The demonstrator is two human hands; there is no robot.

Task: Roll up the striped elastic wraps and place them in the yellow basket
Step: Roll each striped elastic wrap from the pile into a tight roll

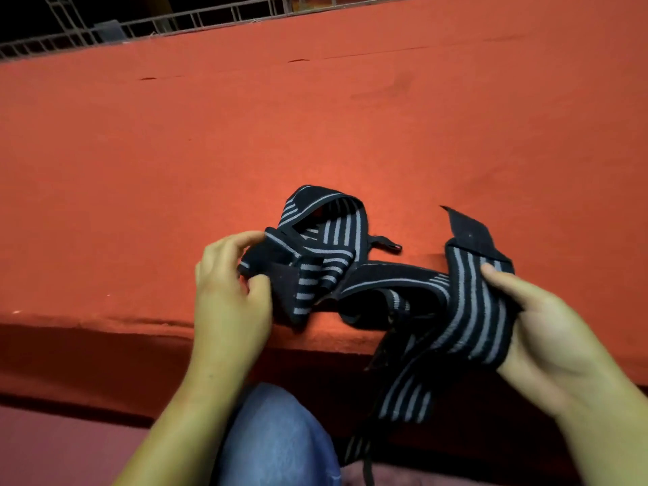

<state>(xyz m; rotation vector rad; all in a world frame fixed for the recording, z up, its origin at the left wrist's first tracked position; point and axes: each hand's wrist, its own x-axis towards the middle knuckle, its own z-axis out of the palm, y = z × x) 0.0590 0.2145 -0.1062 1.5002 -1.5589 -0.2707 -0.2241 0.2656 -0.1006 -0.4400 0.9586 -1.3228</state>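
A folded end of the striped elastic wraps point(329, 247) is pinched by the left hand point(229, 289) at the near edge of the red surface point(245, 135). Another length, trailing off that edge, is gripped between thumb and fingers of the right hand point(550, 331).

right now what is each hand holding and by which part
Both hold the striped elastic wraps: the left hand pinches a black end at the tangle's left, the right hand grips a striped length near its black end.
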